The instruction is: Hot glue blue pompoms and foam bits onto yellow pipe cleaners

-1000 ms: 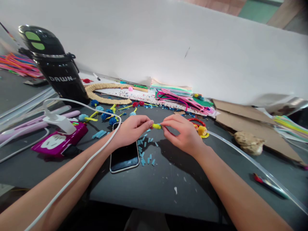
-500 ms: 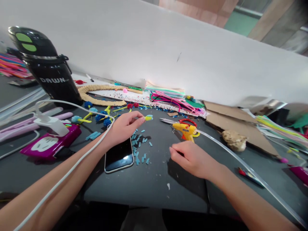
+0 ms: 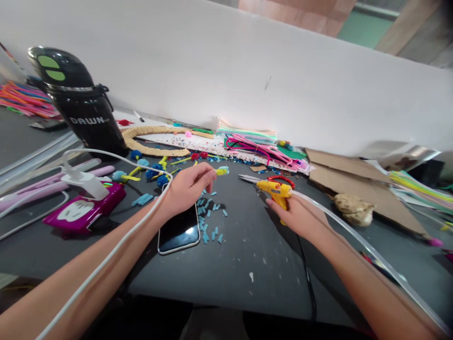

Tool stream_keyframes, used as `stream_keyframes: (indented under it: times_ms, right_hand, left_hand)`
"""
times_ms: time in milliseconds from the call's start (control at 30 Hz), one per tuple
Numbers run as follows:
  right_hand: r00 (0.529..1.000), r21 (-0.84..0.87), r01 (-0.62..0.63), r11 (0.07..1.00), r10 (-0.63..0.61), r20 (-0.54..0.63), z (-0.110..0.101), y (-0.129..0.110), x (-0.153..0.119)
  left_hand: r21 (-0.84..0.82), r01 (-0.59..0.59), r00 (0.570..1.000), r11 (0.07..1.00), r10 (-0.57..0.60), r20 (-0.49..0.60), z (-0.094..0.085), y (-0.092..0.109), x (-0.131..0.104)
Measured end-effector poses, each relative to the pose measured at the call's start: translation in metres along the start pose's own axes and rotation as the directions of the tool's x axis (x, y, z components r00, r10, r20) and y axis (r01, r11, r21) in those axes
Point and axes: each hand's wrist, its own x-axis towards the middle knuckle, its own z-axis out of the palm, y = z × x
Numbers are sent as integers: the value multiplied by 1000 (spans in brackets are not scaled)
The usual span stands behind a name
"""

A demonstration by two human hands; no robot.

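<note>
My left hand pinches a small yellow stem with light blue pieces at its tip, a fuzzy pipe-cleaner piece, over the table. Under that hand lies a phone, partly covered. Short light blue cut pieces are scattered beside the phone. My right hand is at the handle of a yellow hot glue gun, closed about it, with most fingers hidden. A clear glue stick runs from the gun's back over my right forearm. Red-handled pliers lie just behind the gun.
A black bottle stands at the back left, near a purple power strip with a white charger. Its white cable crosses my left forearm. Bundled pipe cleaners, cardboard and a tan lump lie along the back and right.
My right hand has gone from a loose fist in front of the glue gun to its handle. My left hand still holds the yellow and blue piece. The view has shifted slightly.
</note>
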Motion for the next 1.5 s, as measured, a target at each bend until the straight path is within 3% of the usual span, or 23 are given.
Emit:
stream_keyframes:
  times_ms: [133, 233, 300, 400, 733, 1500]
  right_hand:
    - [999, 318, -40, 947, 31, 33, 2, -11, 7]
    - [988, 669, -122, 733, 29, 149, -1, -30, 7]
    - [985, 774, -138, 618, 5, 171, 1, -42, 6]
    - [987, 815, -134, 563, 3, 160, 10, -52, 4]
    - [985, 792, -158, 590, 43, 165, 32, -49, 0]
    - [993, 731, -84, 677, -7, 121, 32, -54, -1]
  left_hand:
    - [48, -12, 1000, 999, 12, 14, 0, 2, -1]
    - [130, -13, 1000, 991, 13, 2, -1, 2, -2]
    - [185, -16, 1000, 983, 15, 9, -1, 2, -2]
    - [234, -5, 1000, 972, 0, 21, -1, 3, -4]
    - [241, 17, 999, 970, -25, 31, 1, 6, -4]
    - [228, 28, 999, 973, -32, 12, 3, 7, -4]
